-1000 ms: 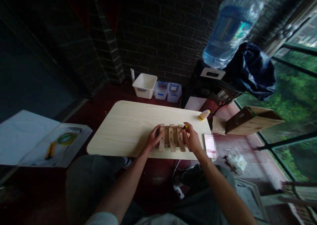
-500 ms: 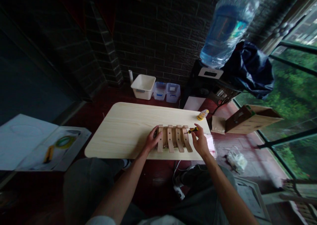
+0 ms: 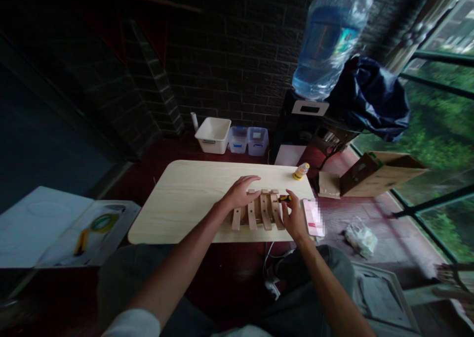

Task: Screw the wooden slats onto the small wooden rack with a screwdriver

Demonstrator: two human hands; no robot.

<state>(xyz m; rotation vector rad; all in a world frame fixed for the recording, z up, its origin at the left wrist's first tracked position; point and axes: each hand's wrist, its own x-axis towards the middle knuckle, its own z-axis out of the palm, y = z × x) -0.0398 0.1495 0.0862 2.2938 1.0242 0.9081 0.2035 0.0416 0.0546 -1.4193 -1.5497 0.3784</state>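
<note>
A wooden piece with several pale curved slats (image 3: 252, 219) lies near the table's front edge. Dark holes or screw heads dot the slats; which of the two, I cannot tell. My right hand (image 3: 295, 220) grips a small yellow-and-black screwdriver (image 3: 285, 198) at the piece's right end, its tip pointing left at the rightmost slat. Over the left part of the slats reaches my left hand (image 3: 239, 192), fingers stretched out and apart, with nothing visible in it. It hides the upper left of the piece; whether it touches the wood is unclear.
On the pale table (image 3: 185, 193) stand a small yellow-capped bottle (image 3: 301, 171) and a phone (image 3: 313, 217) at the right. Beyond it are a white bin (image 3: 214, 135), clear boxes (image 3: 237, 140) and a water dispenser (image 3: 296, 134). An open case (image 3: 111, 233) lies left, a cardboard box (image 3: 377, 176) right.
My left hand has let go of the wooden piece's left end and moved right and up over the slats. My right hand keeps the screwdriver at the rightmost slat. The view has shifted slightly.
</note>
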